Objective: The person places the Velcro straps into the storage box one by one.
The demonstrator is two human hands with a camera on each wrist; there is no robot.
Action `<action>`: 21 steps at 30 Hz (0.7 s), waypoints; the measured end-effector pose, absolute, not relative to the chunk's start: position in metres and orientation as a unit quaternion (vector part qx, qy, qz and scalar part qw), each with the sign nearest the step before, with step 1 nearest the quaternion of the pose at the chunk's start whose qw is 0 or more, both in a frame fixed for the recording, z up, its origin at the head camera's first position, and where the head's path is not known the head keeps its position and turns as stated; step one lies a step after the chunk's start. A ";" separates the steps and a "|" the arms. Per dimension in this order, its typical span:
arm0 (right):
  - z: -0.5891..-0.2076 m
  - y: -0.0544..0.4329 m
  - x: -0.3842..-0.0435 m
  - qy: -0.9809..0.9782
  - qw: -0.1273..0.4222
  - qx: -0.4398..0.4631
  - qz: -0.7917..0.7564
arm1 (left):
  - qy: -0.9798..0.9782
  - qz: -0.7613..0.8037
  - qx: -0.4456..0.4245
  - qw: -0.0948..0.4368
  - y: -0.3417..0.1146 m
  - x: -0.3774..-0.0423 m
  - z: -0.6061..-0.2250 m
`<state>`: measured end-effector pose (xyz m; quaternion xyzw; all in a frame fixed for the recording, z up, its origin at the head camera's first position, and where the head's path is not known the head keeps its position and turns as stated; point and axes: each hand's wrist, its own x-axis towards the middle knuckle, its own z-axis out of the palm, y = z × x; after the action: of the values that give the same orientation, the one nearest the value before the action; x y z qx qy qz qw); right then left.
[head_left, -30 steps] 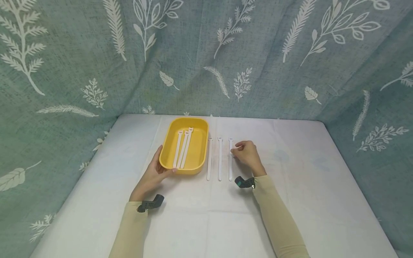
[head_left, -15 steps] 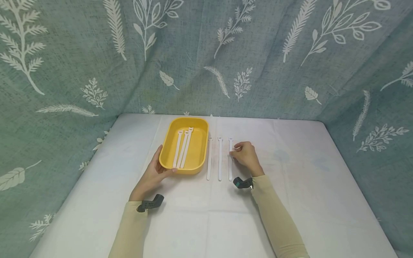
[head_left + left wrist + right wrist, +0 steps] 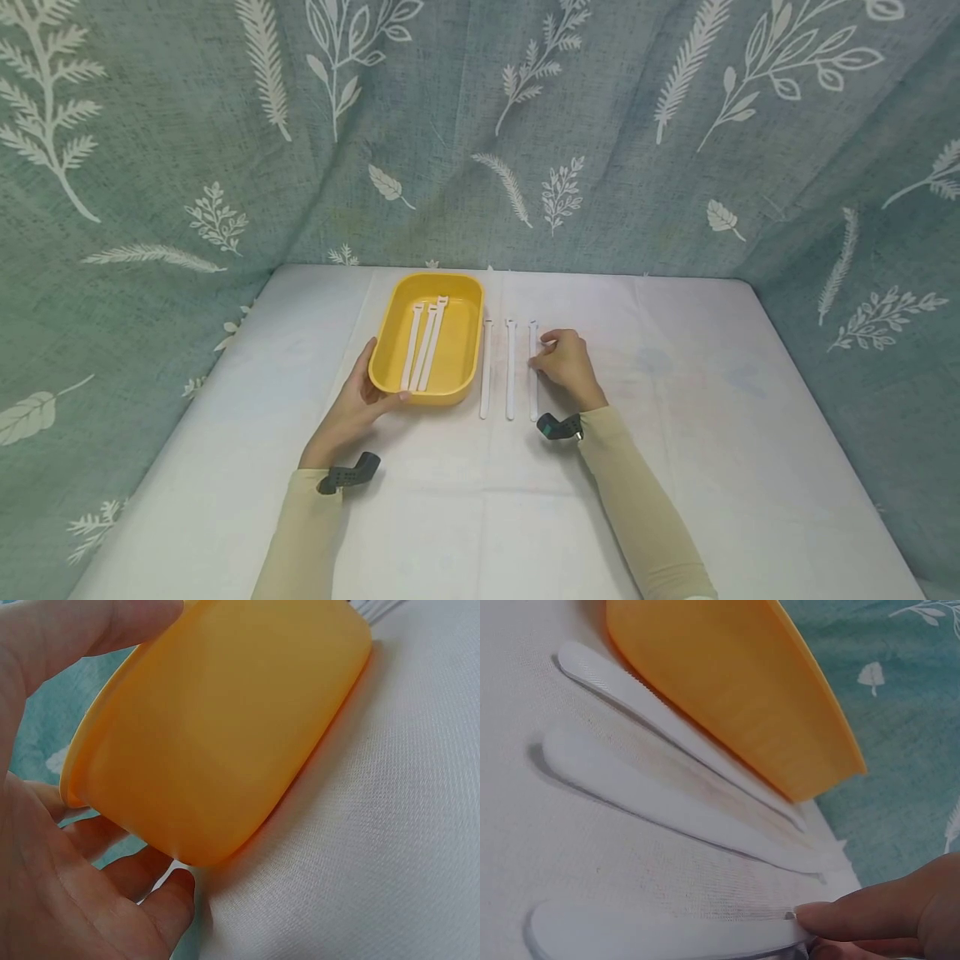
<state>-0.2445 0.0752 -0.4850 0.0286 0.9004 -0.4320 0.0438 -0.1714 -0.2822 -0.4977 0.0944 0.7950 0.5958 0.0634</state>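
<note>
Left hand (image 3: 354, 412), left of centre, grips yellow tray (image 3: 461, 354) by its lower-left corner, likely steadying it. Right hand (image 3: 567, 364) pinches rightmost white strip (image 3: 533, 393); gap leftward gives finger room.

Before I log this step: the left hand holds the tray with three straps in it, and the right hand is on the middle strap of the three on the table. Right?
Not quite: the right hand is on the outer strap, farthest from the tray; the head view shows it. The left hand does hold the tray, with three straps in it.
</note>
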 end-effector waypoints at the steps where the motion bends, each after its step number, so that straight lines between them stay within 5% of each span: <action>1: -0.485 0.075 -0.244 0.901 0.043 0.027 -0.431 | 0.795 0.595 0.096 0.063 -0.283 -0.171 -0.498; 21: -0.480 0.073 -0.243 0.885 0.073 0.009 -0.459 | 0.797 0.594 0.091 0.062 -0.283 -0.170 -0.497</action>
<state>-0.2429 0.0727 -0.4800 0.0091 0.8852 -0.4592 0.0735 -0.1701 -0.2827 -0.4975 0.0911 0.7971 0.5937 0.0621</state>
